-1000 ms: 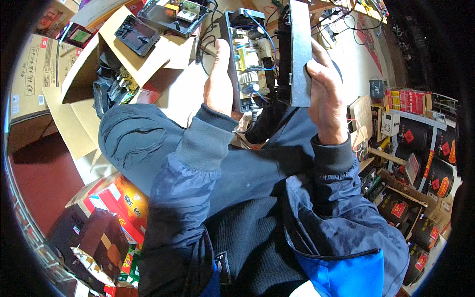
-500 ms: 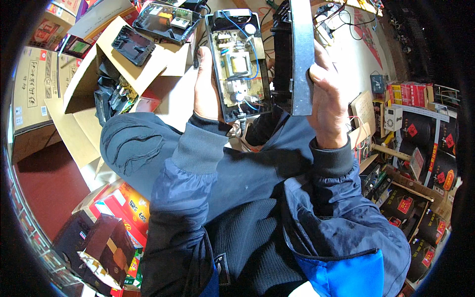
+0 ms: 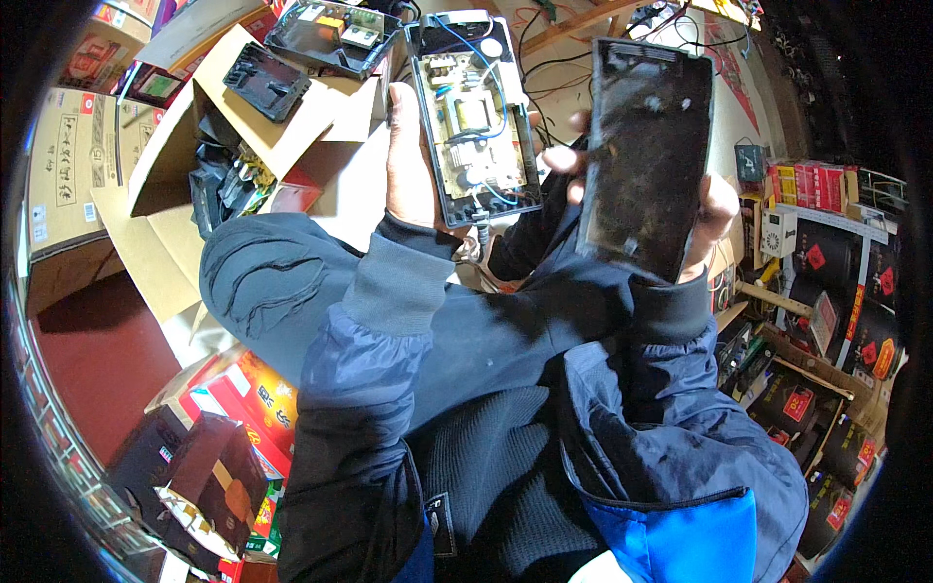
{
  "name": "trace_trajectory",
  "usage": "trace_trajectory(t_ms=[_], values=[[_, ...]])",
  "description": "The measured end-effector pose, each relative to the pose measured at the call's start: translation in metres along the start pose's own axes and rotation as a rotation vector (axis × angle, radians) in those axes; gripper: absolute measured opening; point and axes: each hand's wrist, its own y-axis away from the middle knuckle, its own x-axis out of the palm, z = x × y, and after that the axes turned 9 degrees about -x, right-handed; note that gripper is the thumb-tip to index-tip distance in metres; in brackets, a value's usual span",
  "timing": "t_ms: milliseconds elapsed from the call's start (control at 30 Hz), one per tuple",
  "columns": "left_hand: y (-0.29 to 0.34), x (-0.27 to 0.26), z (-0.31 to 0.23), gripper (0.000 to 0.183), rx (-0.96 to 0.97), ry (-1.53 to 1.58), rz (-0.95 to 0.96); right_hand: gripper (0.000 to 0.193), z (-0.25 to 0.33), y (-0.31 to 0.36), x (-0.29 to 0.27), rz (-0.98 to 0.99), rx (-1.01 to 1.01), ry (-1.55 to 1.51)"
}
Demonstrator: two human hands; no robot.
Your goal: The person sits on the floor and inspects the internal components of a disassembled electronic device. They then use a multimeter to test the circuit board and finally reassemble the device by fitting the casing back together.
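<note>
Gripped along its left side by my left hand (image 3: pixel 412 160) is an opened black device casing with a circuit board (image 3: pixel 472 126) inside. The board carries a yellow transformer, a white round part and a long blue wire, and a cord leaves the casing's lower end. My right hand (image 3: pixel 714 216) is wrapped round a long dark cover (image 3: pixel 649 155), fingers showing at its left edge and thumb at its right. The cover's broad, dusty, scuffed face is turned up. A gap separates it from the casing, and both are above my lap.
At upper left, an open cardboard box (image 3: pixel 155 175) holds dark parts, with a black plastic shell (image 3: pixel 264 84) on its flap. Another opened black housing (image 3: pixel 335 39) lies behind it. Loose wires (image 3: pixel 554 63) run across the far side. Dark packages (image 3: pixel 797 398) fill a carton at right.
My right hand has turned the cover from edge-on to broad face up, and the cover sits lower and further right. The casing in my left hand has shifted slightly to the right.
</note>
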Motion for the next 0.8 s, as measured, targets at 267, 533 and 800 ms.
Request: trace_trajectory(t_ms=[267, 533, 800], values=[[0.011, 0.007, 0.009, 0.047, -0.033, -0.027, -0.126, 0.098, 0.011, 0.011, 0.023, 0.229, 0.215, 0.160], [0.015, 0.002, 0.009, 0.051, -0.012, -0.145, -0.262, 0.098, 0.013, 0.004, 0.033, 0.348, 0.378, 0.281], [0.016, 0.012, 0.012, 0.038, -0.048, -0.182, -0.255, 0.099, 0.013, 0.007, 0.034, 0.340, 0.411, 0.329]])
